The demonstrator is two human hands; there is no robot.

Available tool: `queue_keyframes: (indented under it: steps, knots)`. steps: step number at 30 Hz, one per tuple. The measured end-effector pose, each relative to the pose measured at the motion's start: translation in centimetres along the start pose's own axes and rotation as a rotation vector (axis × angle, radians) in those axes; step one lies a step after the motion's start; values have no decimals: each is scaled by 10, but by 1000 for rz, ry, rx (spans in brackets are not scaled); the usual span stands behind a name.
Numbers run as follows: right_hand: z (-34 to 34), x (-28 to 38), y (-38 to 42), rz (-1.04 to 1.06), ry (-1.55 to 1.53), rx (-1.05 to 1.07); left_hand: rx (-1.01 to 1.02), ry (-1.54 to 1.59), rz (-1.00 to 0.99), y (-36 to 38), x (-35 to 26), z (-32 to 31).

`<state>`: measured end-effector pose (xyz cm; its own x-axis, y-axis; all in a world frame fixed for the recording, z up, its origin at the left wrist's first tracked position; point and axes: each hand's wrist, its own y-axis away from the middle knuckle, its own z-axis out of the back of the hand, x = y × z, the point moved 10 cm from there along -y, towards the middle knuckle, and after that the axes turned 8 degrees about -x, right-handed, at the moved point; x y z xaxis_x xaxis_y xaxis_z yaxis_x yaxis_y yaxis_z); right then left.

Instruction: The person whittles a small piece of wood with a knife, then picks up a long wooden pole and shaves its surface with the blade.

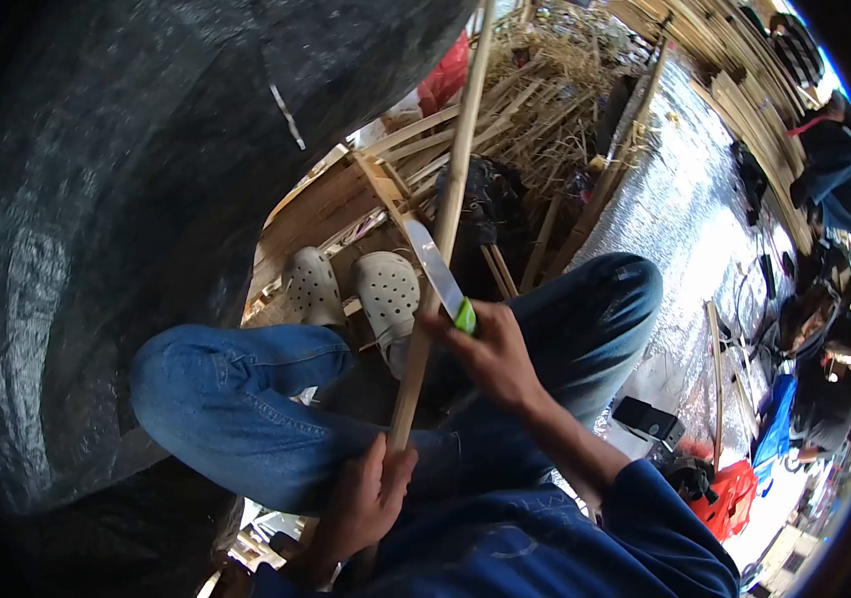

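A long bamboo pole (455, 179) slants up from my lap, past my crossed legs. Low on it, my left hand (370, 498) is closed around the pole. My right hand (493, 351) grips a knife (435, 264) by its bright green handle, most of which is hidden in the fingers. The knife's broad blade points up and away from me and overlaps the pole's edge in this view. My right thumb lies against the pole just below the blade.
Beige clogs (386, 294) show beyond my shins. Black sheeting (126, 219) hangs at left. Wood strips and dry grass (555, 90) are piled ahead. Silvery foil sheet (635, 209) covers the right side, with a dark box (648, 419) and a red bag (729, 501). People (829, 164) are at far right.
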<state>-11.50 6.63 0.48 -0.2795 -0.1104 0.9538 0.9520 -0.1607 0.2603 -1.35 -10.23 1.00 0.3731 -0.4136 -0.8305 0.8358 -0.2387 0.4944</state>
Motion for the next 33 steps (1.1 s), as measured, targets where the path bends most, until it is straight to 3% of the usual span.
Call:
queue_keyframes:
  steps: [3, 6, 10, 12, 14, 16, 22, 24, 26, 31, 33]
  knots:
    - [-19, -9, 31, -71, -82, 86, -36, 221, 25, -13, -15, 4]
    - [-25, -13, 28, -111, -303, 110, -61, 137, -16, -15, -21, 6]
    - [3, -28, -12, -338, -422, -20, -64, 53, -84, -11, -20, 6]
    - [15, -22, -35, -328, -683, -99, -55, -16, -116, -4, -19, 6]
    - [26, -29, -46, -309, -708, -175, -29, -44, -132, 2, -7, 6]
    - [24, -21, -45, -228, -595, -115, 7, -40, -99, 3, -1, 5]
    - [-34, -31, 22, -310, -393, 151, 33, 286, 135, -16, -9, -3]
    - [-54, -9, 49, -389, -412, 397, 0, 365, 124, -28, -11, -1]
    - [-51, -2, 42, -25, -176, 350, 20, 527, 153, -33, -11, -2]
    - [-11, 34, 27, 161, 177, 300, 51, 534, 110, -19, -20, -3]
    - [0, 37, 16, 244, 349, 273, -42, 416, 7, -15, -28, 5]
